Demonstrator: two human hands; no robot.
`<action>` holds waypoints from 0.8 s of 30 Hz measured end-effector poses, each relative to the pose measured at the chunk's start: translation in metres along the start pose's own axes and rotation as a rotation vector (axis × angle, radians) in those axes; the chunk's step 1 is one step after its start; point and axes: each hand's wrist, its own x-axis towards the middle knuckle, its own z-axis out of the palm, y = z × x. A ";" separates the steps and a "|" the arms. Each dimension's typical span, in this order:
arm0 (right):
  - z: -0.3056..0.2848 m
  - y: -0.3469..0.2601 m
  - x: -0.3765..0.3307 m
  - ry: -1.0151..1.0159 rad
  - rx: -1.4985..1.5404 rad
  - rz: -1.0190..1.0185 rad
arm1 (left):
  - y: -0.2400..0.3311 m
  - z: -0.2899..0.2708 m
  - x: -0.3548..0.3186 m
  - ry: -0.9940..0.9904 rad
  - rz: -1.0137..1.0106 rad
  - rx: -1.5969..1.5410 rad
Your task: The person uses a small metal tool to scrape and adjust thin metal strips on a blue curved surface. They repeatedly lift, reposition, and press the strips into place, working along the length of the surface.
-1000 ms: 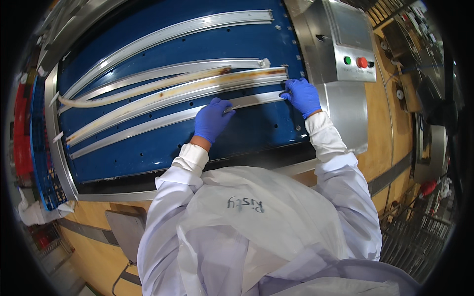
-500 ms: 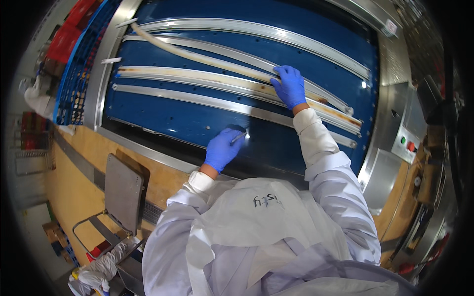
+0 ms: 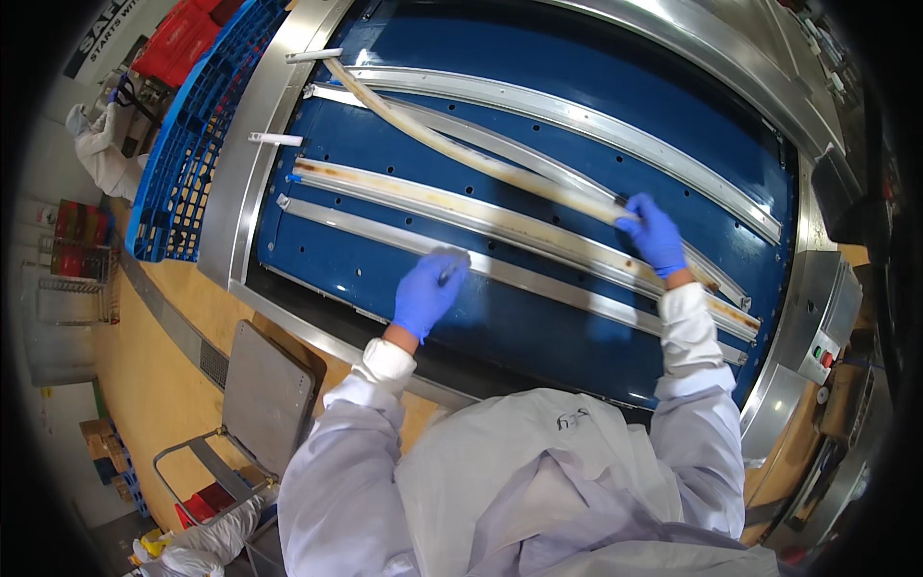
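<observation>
The bowed cream strip [image 3: 500, 171], upper left to right of centre, may spring aside if my right hand [image 3: 654, 238], whether gripping I can't tell, slips, my left hand [image 3: 426, 294] clutching a grey object [image 3: 448, 273].

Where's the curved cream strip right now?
In the head view, the strip slants across the blue surface, from beside the upper white tab at left to the right hand.

A flat blue bed [image 3: 538, 53] with small dark holes carries long silver metal rails [image 3: 577, 116] running from ten o'clock to four. A curved cream strip [image 3: 461, 151] crosses one toward ten o'clock.
</observation>
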 end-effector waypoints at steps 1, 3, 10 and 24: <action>-0.017 0.011 0.005 0.064 0.034 -0.076 | 0.001 -0.003 0.020 0.019 -0.028 -0.018; -0.047 0.038 0.024 0.095 0.119 -0.158 | -0.008 -0.008 0.056 0.055 0.019 -0.051; -0.127 0.184 0.057 0.436 -0.465 -0.021 | -0.013 -0.003 0.175 0.233 0.238 0.251; -0.277 0.252 0.095 0.529 -0.577 -0.099 | -0.029 -0.029 0.268 -0.166 0.504 0.742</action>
